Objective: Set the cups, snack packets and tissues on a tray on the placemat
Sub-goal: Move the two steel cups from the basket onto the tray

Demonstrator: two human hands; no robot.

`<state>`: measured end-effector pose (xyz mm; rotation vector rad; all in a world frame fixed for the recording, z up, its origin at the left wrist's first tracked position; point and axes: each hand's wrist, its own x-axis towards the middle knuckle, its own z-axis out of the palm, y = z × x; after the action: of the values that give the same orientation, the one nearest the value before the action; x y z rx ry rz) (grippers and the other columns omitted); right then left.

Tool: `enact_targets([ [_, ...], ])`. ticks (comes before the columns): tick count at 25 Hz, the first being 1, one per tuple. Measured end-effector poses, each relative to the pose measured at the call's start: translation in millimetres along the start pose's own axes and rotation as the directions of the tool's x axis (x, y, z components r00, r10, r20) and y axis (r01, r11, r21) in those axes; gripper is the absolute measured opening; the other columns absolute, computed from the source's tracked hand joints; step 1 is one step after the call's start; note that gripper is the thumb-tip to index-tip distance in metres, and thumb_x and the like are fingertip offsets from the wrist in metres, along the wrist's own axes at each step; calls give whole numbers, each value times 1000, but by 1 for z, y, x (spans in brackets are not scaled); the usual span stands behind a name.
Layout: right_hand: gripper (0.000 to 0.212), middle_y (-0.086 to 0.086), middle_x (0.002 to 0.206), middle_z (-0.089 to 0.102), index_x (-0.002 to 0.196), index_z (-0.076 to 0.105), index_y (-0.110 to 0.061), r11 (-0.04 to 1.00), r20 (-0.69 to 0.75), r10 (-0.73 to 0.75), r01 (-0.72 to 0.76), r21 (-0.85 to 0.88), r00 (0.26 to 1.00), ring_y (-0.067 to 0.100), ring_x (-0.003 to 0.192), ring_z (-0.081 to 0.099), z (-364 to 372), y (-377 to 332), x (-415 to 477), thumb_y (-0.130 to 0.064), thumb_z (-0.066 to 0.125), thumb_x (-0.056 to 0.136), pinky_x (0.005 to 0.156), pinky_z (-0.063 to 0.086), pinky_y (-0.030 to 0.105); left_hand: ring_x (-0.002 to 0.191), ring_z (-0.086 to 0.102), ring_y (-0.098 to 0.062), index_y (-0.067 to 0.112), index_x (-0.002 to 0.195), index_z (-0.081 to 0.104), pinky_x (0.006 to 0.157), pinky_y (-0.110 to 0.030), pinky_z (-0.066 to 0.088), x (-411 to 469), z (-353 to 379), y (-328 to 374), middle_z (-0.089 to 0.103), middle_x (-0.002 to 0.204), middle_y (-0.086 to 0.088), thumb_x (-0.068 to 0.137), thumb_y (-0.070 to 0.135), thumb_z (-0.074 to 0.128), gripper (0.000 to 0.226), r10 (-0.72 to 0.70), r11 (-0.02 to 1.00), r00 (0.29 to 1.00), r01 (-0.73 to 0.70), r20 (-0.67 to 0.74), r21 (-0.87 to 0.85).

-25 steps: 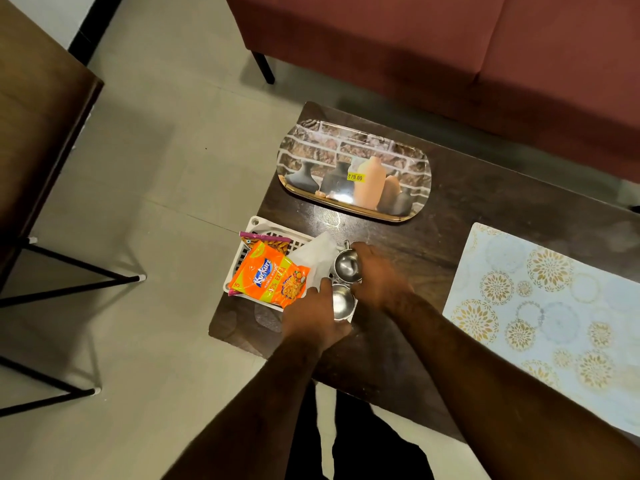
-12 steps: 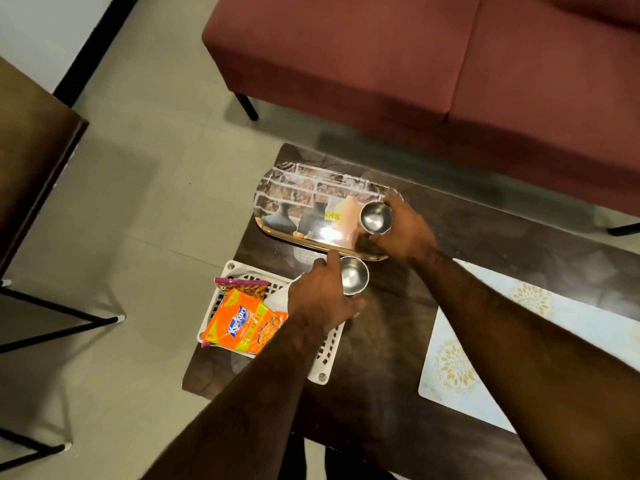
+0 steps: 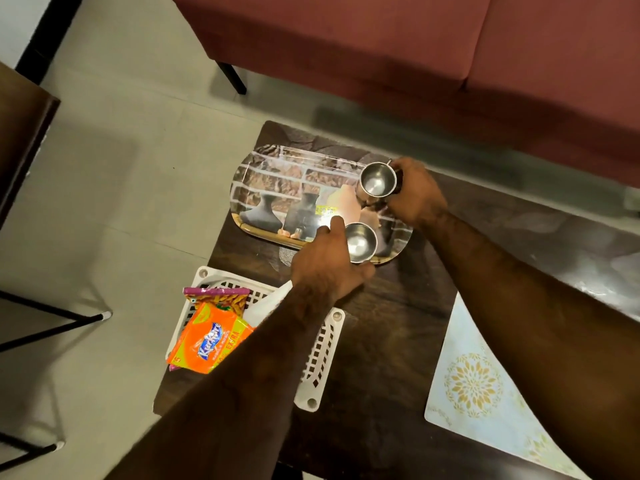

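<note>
Where basket earlier, cups (image 3: 360,241) over tray (image 3: 277,188).

Two steel cups, upright and open-mouthed, over the right end of a glossy tray (image 3: 277,188) printed with vases against a brick wall: far cup (image 3: 376,180) gripped in the right hand (image 3: 414,195), near cup (image 3: 360,241) in the left hand (image 3: 325,268) at the tray's front rim. Orange snack packet (image 3: 211,337) and purple-topped packet (image 3: 218,297) lying in a white slotted basket (image 3: 320,358), beside white tissues (image 3: 268,304). Pale floral placemat (image 3: 485,386) flat, bare, to the right, well apart from the tray.
</note>
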<state>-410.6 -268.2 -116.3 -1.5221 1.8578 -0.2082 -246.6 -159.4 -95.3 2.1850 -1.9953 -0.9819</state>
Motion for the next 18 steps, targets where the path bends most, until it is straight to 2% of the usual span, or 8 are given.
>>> enact_targets([
  [1,83,8,142,58,142,52,-20,1000,-24,-6,6,-12,1000,29,129,60,0,0,-2,-35,83,67,103,52,41,106,64,-34,17,123,40,81,-45,54,2,0,1,60,118,-8,70,57,72,74,1,1000,1000,-1,-1,-2],
  [3,94,6,151,48,152,42,-23,987,-4,-128,127,-99,992,30,140,48,1,-3,-3,-33,86,70,113,46,45,107,63,-35,16,123,40,82,-46,55,7,1,2,60,119,-9,70,57,72,74,4,1000,1000,-4,3,-12],
  [5,90,2,156,46,156,40,-28,925,113,-264,285,-250,958,30,144,44,1,-7,2,-28,83,76,115,44,47,107,63,-35,16,122,41,83,-47,55,11,3,3,60,119,-9,69,57,73,74,7,1000,1000,-6,14,-26],
  [6,87,1,155,49,155,42,-30,895,144,-283,315,-316,948,30,143,44,1,-8,5,-28,81,77,114,45,47,108,63,-35,16,122,41,84,-47,55,13,4,5,60,119,-9,69,57,73,74,4,999,1000,-3,17,-31],
  [9,81,3,142,59,150,46,-33,860,68,-240,244,-447,968,30,133,47,0,-6,8,-43,80,77,105,49,45,108,62,-35,17,122,41,79,-41,50,20,9,8,61,118,-8,67,60,74,77,-15,1000,1000,15,0,-27],
  [12,81,4,134,61,143,50,-31,847,-15,-206,170,-503,979,30,131,47,0,-1,3,-65,75,74,102,46,47,106,63,-35,17,122,41,75,-37,45,26,17,12,62,117,-8,68,62,73,77,-31,1000,999,31,-14,1],
  [15,87,4,138,57,148,46,-31,874,-36,-181,144,-465,983,30,134,47,0,3,-2,-72,70,75,104,46,48,104,65,-35,18,123,40,71,-36,40,33,23,15,62,116,-8,68,63,72,78,-42,999,999,42,-32,-7],
  [18,92,4,143,52,153,41,-31,944,-115,-124,81,-320,986,32,135,46,-4,7,-13,-65,63,71,105,45,51,105,64,-35,17,125,39,71,-36,38,40,27,15,62,117,-10,68,64,72,80,-49,999,998,49,-45,-17],
])
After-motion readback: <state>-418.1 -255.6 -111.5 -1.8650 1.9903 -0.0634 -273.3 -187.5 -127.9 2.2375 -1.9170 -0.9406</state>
